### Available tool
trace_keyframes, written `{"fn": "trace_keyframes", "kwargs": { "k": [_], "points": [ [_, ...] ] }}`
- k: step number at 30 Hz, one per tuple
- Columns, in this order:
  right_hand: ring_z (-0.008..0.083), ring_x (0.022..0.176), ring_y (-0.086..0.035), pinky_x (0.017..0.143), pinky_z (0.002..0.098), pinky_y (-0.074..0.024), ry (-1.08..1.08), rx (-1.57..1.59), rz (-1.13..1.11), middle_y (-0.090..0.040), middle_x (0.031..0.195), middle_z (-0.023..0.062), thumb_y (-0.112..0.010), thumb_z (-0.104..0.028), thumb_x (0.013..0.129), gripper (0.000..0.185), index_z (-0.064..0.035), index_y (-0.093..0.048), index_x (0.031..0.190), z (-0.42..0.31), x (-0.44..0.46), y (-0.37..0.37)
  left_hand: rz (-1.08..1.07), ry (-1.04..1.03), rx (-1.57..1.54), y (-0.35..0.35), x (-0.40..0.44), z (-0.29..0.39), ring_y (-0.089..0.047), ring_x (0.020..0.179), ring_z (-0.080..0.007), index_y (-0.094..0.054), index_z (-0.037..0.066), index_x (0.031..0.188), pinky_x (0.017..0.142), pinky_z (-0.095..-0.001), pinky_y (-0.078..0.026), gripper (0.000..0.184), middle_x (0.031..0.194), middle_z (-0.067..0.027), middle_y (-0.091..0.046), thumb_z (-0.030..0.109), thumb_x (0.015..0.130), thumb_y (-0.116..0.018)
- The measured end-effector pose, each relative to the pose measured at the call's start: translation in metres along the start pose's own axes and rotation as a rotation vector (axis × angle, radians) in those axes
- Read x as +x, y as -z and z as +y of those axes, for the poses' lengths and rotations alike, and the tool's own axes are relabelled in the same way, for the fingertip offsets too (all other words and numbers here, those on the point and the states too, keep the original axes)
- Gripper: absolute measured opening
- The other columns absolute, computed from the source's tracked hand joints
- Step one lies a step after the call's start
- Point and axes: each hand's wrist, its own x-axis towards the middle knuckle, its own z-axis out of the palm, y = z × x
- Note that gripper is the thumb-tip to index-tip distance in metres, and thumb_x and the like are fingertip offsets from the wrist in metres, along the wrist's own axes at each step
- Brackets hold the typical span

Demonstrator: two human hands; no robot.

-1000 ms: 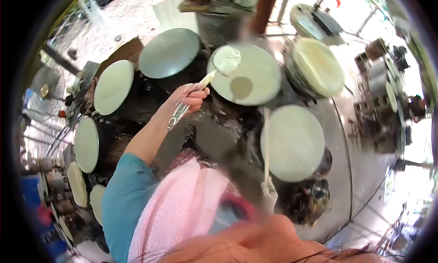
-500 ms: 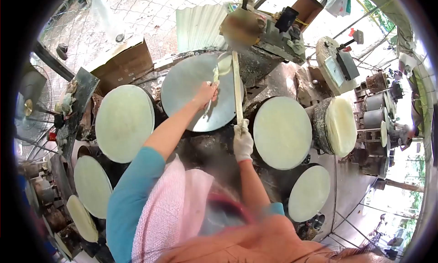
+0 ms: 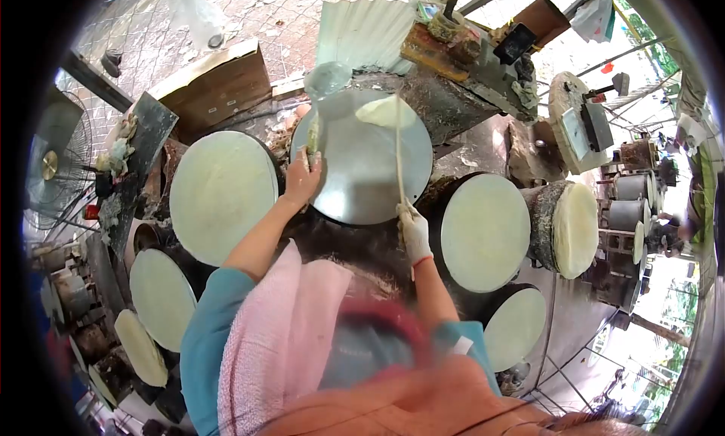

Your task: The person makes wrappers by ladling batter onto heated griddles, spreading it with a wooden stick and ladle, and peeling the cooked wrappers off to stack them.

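A bare round metal griddle [image 3: 355, 164] lies in front of me, with a patch of pale batter [image 3: 387, 112] near its far edge. My left hand [image 3: 303, 177], bare, grips the handle of a ladle [image 3: 328, 79], whose bowl is over the griddle's far left rim. In a white glove, my right hand [image 3: 414, 232] is closed around a long thin wooden stick [image 3: 399, 149] that reaches across the griddle to the batter patch. Rounds of pale batter cover the griddle on the left [image 3: 223, 198] and the one on the right [image 3: 485, 232].
Further coated griddles stand at lower left [image 3: 162, 298] and lower right [image 3: 515, 328]. A stack of pale sheets [image 3: 575, 230] is at the right. Beyond the griddles are a cardboard box [image 3: 215, 92], a corrugated sheet [image 3: 364, 34] and a fan [image 3: 50, 165] at far left.
The ladle has swung to the left side of the bare griddle with my left hand, leaving a batter patch at the far edge. My right hand and the stick have come slightly right in view.
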Motion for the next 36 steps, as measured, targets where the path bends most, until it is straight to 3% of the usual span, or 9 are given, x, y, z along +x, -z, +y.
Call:
{"fn": "trace_keyframes", "kwargs": {
  "k": [4, 7, 9, 12, 16, 18, 24, 28, 36],
  "points": [
    [0.0071, 0.09, -0.055, 0.08, 0.0193, -0.0438, 0.341, -0.145, -0.117, -0.063, 0.103, 0.0021, -0.062, -0.016, 0.091, 0.04, 0.0035, -0.055, 0.126, 0.003, 0.026, 0.01, -0.084, 0.031, -0.083, 0.058, -0.012, 0.021, -0.062, 0.072, -0.0408, -0.054, -0.005, 0.109, 0.063, -0.0421, -0.048, 0.031, 0.079, -0.0255, -0.061, 0.019, 0.09, -0.059],
    [0.0054, 0.072, -0.052, 0.064, 0.0193, -0.043, 0.528, -0.241, 0.088, -0.059, 0.084, -0.0036, -0.059, -0.022, 0.093, 0.034, -0.001, -0.06, 0.121, 0.003, 0.046, 0.04, -0.154, 0.101, -0.141, 0.088, -0.031, 0.031, -0.061, 0.074, -0.04, -0.054, -0.004, 0.106, 0.065, -0.0409, -0.048, 0.026, 0.079, -0.0246, -0.061, 0.016, 0.09, -0.058],
    [0.006, 0.038, -0.032, 0.034, 0.0258, -0.0242, 0.087, -0.162, -0.086, -0.043, 0.059, -0.0067, -0.061, -0.035, 0.092, 0.026, -0.0157, -0.065, 0.108, -0.01, 0.032, 0.032, -0.161, 0.12, -0.17, 0.093, -0.047, 0.022, -0.06, 0.073, -0.0403, -0.054, -0.004, 0.104, 0.065, -0.0406, -0.047, 0.024, 0.078, -0.0246, -0.06, 0.015, 0.089, -0.058],
    [0.0055, 0.045, -0.039, 0.038, 0.0237, -0.0307, -0.2, -0.212, -0.208, -0.051, 0.065, -0.0054, -0.063, -0.034, 0.091, 0.028, -0.013, -0.066, 0.108, -0.034, 0.015, -0.004, -0.193, 0.137, -0.125, 0.099, -0.067, 0.029, -0.051, 0.061, -0.0299, -0.056, -0.003, 0.095, 0.059, -0.0377, -0.043, 0.017, 0.068, -0.0187, -0.053, 0.013, 0.089, -0.054],
    [0.0011, 0.068, -0.048, 0.055, 0.0154, -0.0371, 0.422, -0.213, -0.181, -0.063, 0.092, -0.0033, -0.062, -0.02, 0.092, 0.033, -0.0005, -0.062, 0.118, -0.011, 0.056, 0.031, -0.204, 0.374, -0.198, 0.11, -0.096, 0.03, -0.046, 0.058, -0.0178, -0.056, -0.002, 0.089, 0.056, -0.0345, -0.041, 0.015, 0.064, -0.012, -0.049, 0.012, 0.089, -0.051],
    [0.005, 0.069, -0.05, 0.062, 0.0195, -0.0405, 0.324, -0.212, -0.138, -0.061, 0.087, -0.0016, -0.061, -0.023, 0.092, 0.034, -0.0009, -0.062, 0.118, -0.025, 0.077, 0.058, -0.156, 0.511, -0.29, 0.11, -0.107, 0.028, -0.046, 0.058, -0.0154, -0.056, -0.002, 0.088, 0.055, -0.0331, -0.04, 0.015, 0.064, -0.0096, -0.049, 0.012, 0.089, -0.052],
    [0.0036, 0.042, -0.036, 0.038, 0.0219, -0.0304, -0.099, -0.413, -0.399, -0.045, 0.058, -0.0086, -0.061, -0.035, 0.091, 0.037, -0.0124, -0.064, 0.12, -0.052, 0.048, 0.014, -0.071, 0.775, -0.462, 0.109, -0.12, 0.044, -0.042, 0.055, -0.0081, -0.053, 0.0, 0.087, 0.048, -0.0255, -0.035, 0.014, 0.062, -0.0006, -0.047, 0.013, 0.092, -0.053],
    [0.0026, 0.047, -0.039, 0.042, 0.0205, -0.0318, 0.426, -0.457, -0.306, -0.047, 0.059, -0.008, -0.059, -0.03, 0.092, 0.036, -0.0047, -0.064, 0.117, -0.038, 0.113, 0.057, 0.057, 0.743, -0.487, 0.113, -0.118, 0.06, -0.041, 0.054, -0.006, -0.052, 0.002, 0.086, 0.045, -0.0234, -0.033, 0.013, 0.062, 0.0009, -0.045, 0.013, 0.093, -0.053],
    [0.0041, 0.079, -0.053, 0.068, 0.0191, -0.0433, -0.105, -0.479, -0.639, -0.062, 0.089, -0.0017, -0.064, -0.018, 0.09, 0.036, -0.0003, -0.061, 0.121, -0.074, 0.103, 0.047, 0.11, 0.677, -0.139, 0.098, -0.144, 0.026, -0.044, 0.056, -0.0144, -0.053, -0.003, 0.084, 0.051, -0.0316, -0.039, 0.019, 0.063, -0.0073, -0.05, 0.014, 0.092, -0.054]
  ]
}}
